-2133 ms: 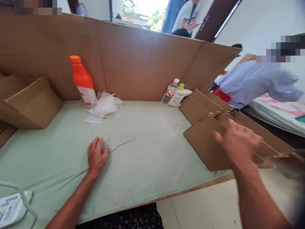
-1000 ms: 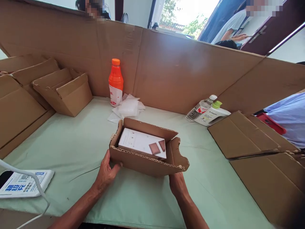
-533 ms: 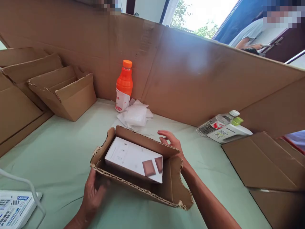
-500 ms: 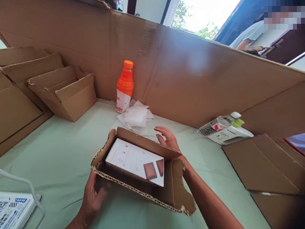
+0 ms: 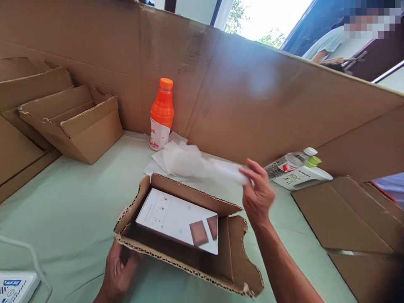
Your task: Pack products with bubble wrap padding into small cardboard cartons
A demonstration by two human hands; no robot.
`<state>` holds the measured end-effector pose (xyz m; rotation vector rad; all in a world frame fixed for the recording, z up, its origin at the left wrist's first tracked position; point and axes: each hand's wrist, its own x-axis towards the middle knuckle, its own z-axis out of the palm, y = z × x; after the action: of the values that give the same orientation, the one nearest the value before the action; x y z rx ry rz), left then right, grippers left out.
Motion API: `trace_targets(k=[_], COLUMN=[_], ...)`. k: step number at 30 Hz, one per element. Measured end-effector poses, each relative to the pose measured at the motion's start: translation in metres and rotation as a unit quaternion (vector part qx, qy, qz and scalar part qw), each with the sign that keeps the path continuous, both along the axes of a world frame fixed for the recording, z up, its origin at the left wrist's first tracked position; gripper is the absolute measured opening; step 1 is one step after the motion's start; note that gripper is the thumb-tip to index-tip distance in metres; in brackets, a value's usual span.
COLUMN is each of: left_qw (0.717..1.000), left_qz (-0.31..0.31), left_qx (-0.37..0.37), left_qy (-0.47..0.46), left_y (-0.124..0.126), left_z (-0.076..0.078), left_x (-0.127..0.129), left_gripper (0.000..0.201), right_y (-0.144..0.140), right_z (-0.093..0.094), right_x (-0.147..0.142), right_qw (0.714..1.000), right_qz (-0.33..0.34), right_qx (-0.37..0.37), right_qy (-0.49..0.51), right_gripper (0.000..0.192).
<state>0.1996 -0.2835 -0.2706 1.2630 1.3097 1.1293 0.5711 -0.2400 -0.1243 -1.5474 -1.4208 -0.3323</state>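
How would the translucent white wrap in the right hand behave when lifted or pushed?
The translucent white wrap is probably floppy: its outline looks soft and uneven beyond the right hand. Looking thin and filmy, it is likely light; pushed, it would probably crumple rather than roll.

Cardboard partition: we see it run along the far side, behind a pale green cloth.
Orange bottle: upright near the partition, capped, its white label printed in red.
Water bottle: clear, white-capped; we find it just beside a white bottle with a green cap.
Left cartons: brown, the nearest open-topped.
Right cartons: brown too.
White cable: curves past a labelled white package.
Window: we glimpse leaves.
Person: pale sleeve, beyond the partition.
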Motion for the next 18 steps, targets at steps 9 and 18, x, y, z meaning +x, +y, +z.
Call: trace_targets(k=[9,18], left_qw=[1.000,0.983], left_qz=[0.015,-0.002], left_qx=[-0.021,0.009], left_qy=[-0.003,0.182], left_y=[-0.004,-0.002], left_z=[0.040,0.066], left_x=[0.006,-0.005], left_gripper=[0.058,0.042], right_y=[-0.243,-0.202], right_z=[-0.066,-0.052], right_x=[0.038,-0.074], right_qw=[0.945,0.938], right_qz=[-0.108,0.094], right_qx=[-0.263,-0.298], right_qy=[-0.160,0.148], right_gripper=[0.045,0.062])
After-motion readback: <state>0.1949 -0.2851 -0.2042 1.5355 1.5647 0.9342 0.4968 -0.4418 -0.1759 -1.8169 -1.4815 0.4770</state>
